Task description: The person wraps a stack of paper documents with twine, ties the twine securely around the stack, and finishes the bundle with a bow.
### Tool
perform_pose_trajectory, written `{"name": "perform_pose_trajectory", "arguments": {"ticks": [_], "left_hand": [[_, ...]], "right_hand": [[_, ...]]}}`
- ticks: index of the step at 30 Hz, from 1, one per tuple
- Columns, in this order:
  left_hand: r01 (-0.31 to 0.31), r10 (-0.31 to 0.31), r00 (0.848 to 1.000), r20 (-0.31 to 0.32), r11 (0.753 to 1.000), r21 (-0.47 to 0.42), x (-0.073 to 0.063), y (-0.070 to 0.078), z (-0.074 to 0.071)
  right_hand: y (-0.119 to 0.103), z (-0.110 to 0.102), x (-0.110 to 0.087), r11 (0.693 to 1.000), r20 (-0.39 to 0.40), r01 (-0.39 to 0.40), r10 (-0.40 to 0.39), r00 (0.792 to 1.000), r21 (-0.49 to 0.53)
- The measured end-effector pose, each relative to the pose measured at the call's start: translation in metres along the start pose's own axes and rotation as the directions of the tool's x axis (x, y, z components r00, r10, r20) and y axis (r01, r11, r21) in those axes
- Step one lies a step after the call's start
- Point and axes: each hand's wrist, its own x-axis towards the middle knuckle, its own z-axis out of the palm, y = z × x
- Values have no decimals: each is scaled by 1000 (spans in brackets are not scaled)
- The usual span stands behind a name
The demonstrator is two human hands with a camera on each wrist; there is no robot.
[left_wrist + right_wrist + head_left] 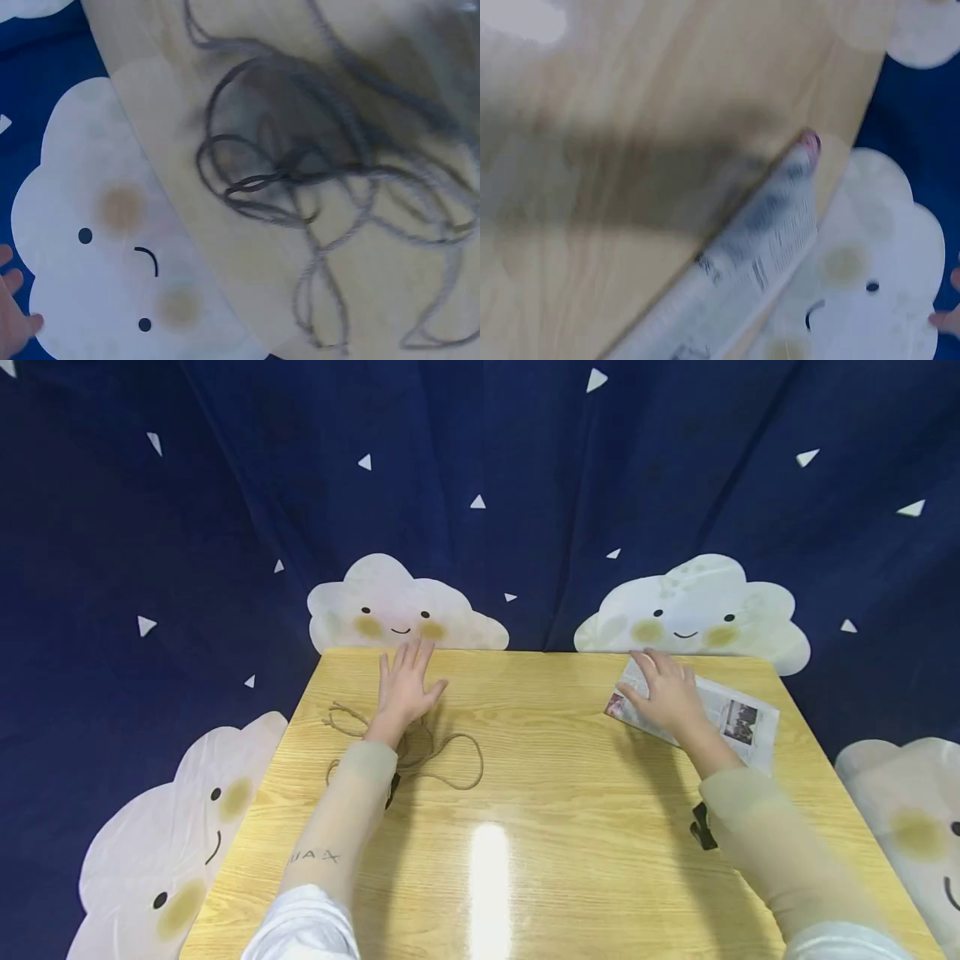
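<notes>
My left hand reaches over the left part of the table with its fingers spread, holding nothing. Under it lies a loose tangle of brown string, whose loops spread across the wood in the left wrist view. On the right, my right hand hovers above a folded newspaper, fingers relaxed and slightly bent, overlapping the sheet in the head view. In the right wrist view the newspaper lies slantwise near the table's far edge, and only fingertips show at the right border.
The wooden table has a bright light reflection at its near middle. Behind it hangs a dark blue curtain with cloud faces and white triangles. A black strap piece shows at the right wrist.
</notes>
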Motion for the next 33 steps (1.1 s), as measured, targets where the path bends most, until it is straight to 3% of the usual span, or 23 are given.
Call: {"name": "perform_pose_trajectory", "arguments": {"ticks": [4,6,8,11,13,15,17,24,29,33], "left_hand": [[-58,54,995,-80,997,-48,-17,-4,7],[-99,88,985,-148,993,-70,-27,-6,12],[-146,122,967,-225,985,-93,-37,-9,19],[-226,177,927,-330,967,-118,-52,-13,33],[-276,208,903,-375,952,-136,-62,-16,43],[-308,229,892,-390,939,-152,-73,-19,53],[-312,232,896,-380,936,-165,-83,-21,62],[-280,216,933,-289,938,-202,-110,-20,84],[-268,229,958,-172,927,-262,-118,-14,93],[-255,239,967,-91,931,-263,-118,-10,97]], "right_hand": [[-18,26,-5,975,-62,174,-167,984,138],[-29,39,-8,952,-53,209,-202,978,224],[-40,52,-11,932,-38,215,-214,976,291],[-57,71,-17,910,-1,206,-220,975,360],[-68,85,-20,897,3,217,-237,972,385],[-78,97,-24,889,9,233,-257,966,394],[-87,108,-27,882,9,254,-281,960,396],[-120,135,-34,856,69,315,-374,925,410],[-144,147,-37,837,138,377,-460,877,396],[-159,151,-38,813,164,442,-530,832,379]]}}
